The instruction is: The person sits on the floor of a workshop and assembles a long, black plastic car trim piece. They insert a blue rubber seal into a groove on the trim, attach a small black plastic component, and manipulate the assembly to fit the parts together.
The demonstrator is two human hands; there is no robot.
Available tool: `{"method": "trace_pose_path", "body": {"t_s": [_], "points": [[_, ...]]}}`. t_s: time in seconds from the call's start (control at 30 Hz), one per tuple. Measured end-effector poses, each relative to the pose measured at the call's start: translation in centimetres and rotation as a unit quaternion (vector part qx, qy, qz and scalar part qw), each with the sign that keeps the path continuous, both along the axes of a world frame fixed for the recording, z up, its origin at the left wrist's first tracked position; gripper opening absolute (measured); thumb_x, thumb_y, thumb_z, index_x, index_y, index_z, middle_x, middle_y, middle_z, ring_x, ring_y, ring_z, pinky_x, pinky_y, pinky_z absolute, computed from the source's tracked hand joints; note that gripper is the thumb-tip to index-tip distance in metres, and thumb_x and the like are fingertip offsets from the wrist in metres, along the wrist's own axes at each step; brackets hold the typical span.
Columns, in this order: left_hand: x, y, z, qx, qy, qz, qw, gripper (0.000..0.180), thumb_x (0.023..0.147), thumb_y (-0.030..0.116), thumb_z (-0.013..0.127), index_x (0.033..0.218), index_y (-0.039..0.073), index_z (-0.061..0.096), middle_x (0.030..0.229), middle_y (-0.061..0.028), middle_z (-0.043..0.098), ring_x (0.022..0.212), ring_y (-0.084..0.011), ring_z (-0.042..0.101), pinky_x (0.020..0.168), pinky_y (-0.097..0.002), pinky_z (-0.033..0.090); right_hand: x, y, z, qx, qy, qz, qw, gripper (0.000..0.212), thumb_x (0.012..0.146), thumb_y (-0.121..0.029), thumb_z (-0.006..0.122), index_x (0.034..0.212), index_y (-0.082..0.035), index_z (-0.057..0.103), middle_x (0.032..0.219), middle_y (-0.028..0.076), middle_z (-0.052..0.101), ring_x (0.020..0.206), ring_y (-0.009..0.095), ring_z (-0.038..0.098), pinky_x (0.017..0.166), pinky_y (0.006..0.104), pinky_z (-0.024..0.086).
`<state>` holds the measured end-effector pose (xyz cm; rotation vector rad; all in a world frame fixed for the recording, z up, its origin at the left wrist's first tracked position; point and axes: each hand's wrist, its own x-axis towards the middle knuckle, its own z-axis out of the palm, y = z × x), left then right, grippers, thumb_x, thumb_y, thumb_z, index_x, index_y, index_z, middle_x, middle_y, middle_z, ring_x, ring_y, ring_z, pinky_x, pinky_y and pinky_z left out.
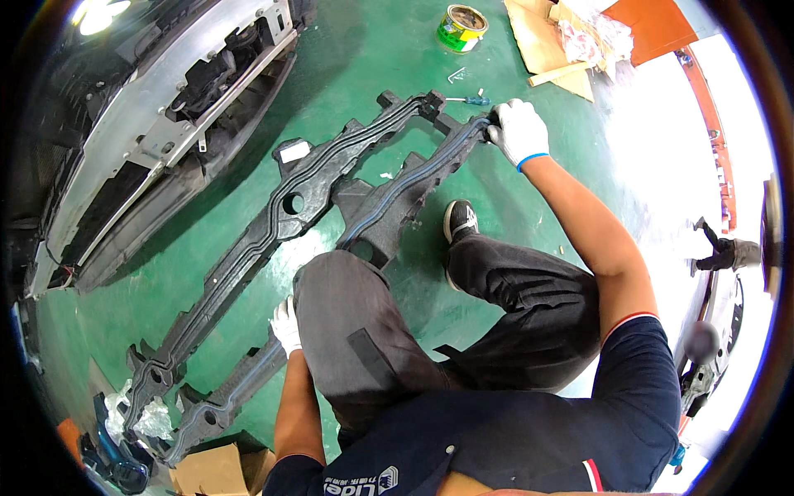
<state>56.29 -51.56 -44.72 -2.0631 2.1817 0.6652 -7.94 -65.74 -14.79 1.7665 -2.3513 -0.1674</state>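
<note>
nearest my feed: the wearer's left knee (343, 285), dark trousers, bent over the middle of the near strip, hiding part of it. left hand (286, 327), white glove, sits just beside that knee where the strip comes out; its fingers look fairly straight, can't tell if they grip or just rest.

near strip (405, 183), long, black, blue line along it, is what's being handled. it lies slantwise over the green floor (513, 202), lower left to upper right. a cardboard box (207, 473) is near its lower-left end.

right hand (521, 132), gloved too, is at the strip's upper-right end, fingers curled and, i judge, closed on it.

so i'd log the step as handling the near strip at two spots, lined up roughly alongside the far strip (273, 219), black, with a round hole and white label. any move from here calls for both hands together, a firm left hold and the knee out of the way, as the piece is long and could flex or snag.

farther out: blue-handled screwdriver (477, 101) just past the right hand, then a yellow-green can (463, 30).
</note>
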Motion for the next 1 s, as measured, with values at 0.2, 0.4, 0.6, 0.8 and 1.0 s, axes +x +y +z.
{"method": "trace_pose_path", "body": {"t_s": [0.2, 0.4, 0.6, 0.8, 1.0], "points": [[0.7, 0.6, -1.8, -0.031, -0.003, -0.016, 0.999, 0.064, 0.099, 0.047, 0.059, 0.157, 0.022, 0.050, 0.156, -0.0061, 0.053, 0.146, -0.0317, 0.048, 0.119, -0.0606, 0.039, 0.2, -0.7, 1.1, 0.083, -0.008, -0.087, 0.993, 0.032, 0.084, -0.027, 0.080, 0.110, -0.008, 0.076, 0.111, 0.021, 0.073, 0.103, 0.041, 0.073, 0.087, 0.0493, 0.061], [1.6, 0.9, -5.0, -0.018, 0.027, 0.036, 0.999, 0.067, 0.099, 0.043, 0.064, 0.157, 0.013, 0.050, 0.157, -0.0199, 0.052, 0.142, -0.0402, 0.052, 0.120, -0.0564, 0.040, -3.2, -2.6, 1.5, 0.174, -0.130, -0.088, 0.972, 0.027, 0.087, -0.022, 0.066, 0.099, -0.002, 0.081, 0.105, 0.028, 0.076, 0.101, 0.043, 0.075, 0.090, 0.0499, 0.060], [1.0, 0.9, -3.8, -0.010, 0.031, 0.077, 0.997, 0.069, 0.098, 0.041, 0.066, 0.157, 0.011, 0.049, 0.157, -0.0209, 0.052, 0.143, -0.0400, 0.052, 0.120, -0.0548, 0.040, -5.6, -3.3, 3.0, 0.177, -0.312, -0.161, 0.920, 0.034, 0.088, -0.034, 0.069, 0.098, -0.004, 0.082, 0.097, 0.024, 0.078, 0.091, 0.039, 0.076, 0.086, 0.0441, 0.060], [1.1, 0.8, -3.9, -0.004, 0.018, 0.074, 0.997, 0.071, 0.097, 0.039, 0.069, 0.158, 0.008, 0.048, 0.157, -0.0218, 0.053, 0.144, -0.0398, 0.051, 0.121, -0.0532, 0.039, -5.3, -2.5, 1.7, 0.149, -0.247, -0.067, 0.955, 0.030, 0.075, -0.026, 0.080, 0.099, -0.007, 0.082, 0.100, 0.021, 0.079, 0.096, 0.039, 0.076, 0.086, 0.0446, 0.060], [0.8, 0.4, -3.6, 0.000, 0.019, 0.069, 0.997, 0.074, 0.096, 0.037, 0.072, 0.158, 0.005, 0.047, 0.157, -0.0228, 0.053, 0.145, -0.0396, 0.051, 0.122, -0.0516, 0.039, -3.0, -2.4, 1.5, 0.162, -0.148, -0.075, 0.973, 0.040, 0.078, -0.025, 0.080, 0.110, -0.003, 0.074, 0.105, 0.024, 0.077, 0.101, 0.042, 0.075, 0.088, 0.0485, 0.061]]}}
